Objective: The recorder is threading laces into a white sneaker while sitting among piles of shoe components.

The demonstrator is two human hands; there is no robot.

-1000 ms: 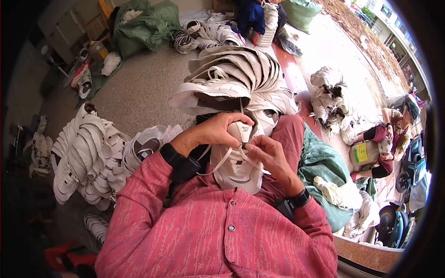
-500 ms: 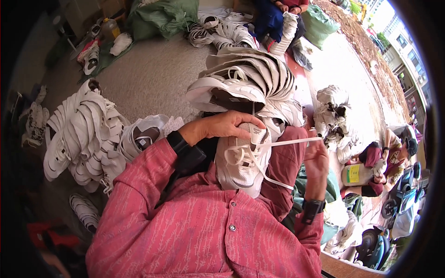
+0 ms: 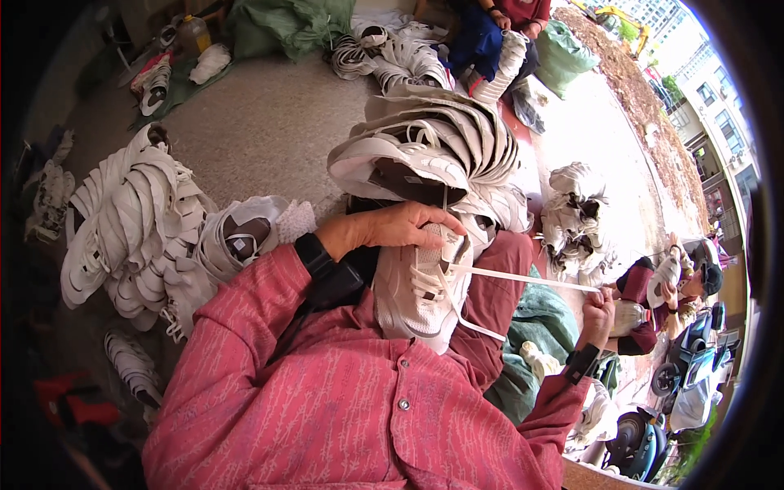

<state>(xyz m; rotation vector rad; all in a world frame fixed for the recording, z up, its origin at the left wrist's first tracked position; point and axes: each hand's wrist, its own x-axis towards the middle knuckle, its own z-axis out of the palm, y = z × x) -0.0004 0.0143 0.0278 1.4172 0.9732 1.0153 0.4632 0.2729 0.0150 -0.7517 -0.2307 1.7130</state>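
A white sneaker upper [image 3: 408,306] lies in my lap, toe toward my body, with laces crossed through its eyelets. My left hand [image 3: 392,225] grips it by the tongue and collar end, thumb and fingers bent around the edge. Out to the right, my right hand [image 3: 599,318] is closed on the end of a white shoelace [image 3: 527,280]. That lace runs taut and nearly straight from the eyelets to my fingers. Its other end hangs loose over my right thigh. Just beyond my left hand, a fanned stack of similar uppers [image 3: 396,159] leans close.
More uppers are heaped at the left [image 3: 135,220], with another pile at right [image 3: 572,216]. A green sack [image 3: 543,318] lies beside my right leg. A seated person [image 3: 498,41] handles uppers at the far side; another person [image 3: 690,278] works at right near parked scooters [image 3: 694,351].
My right hand has swung outward to the right, drawing the lace out longer and tighter. My left hand still holds the upper in nearly the same place.
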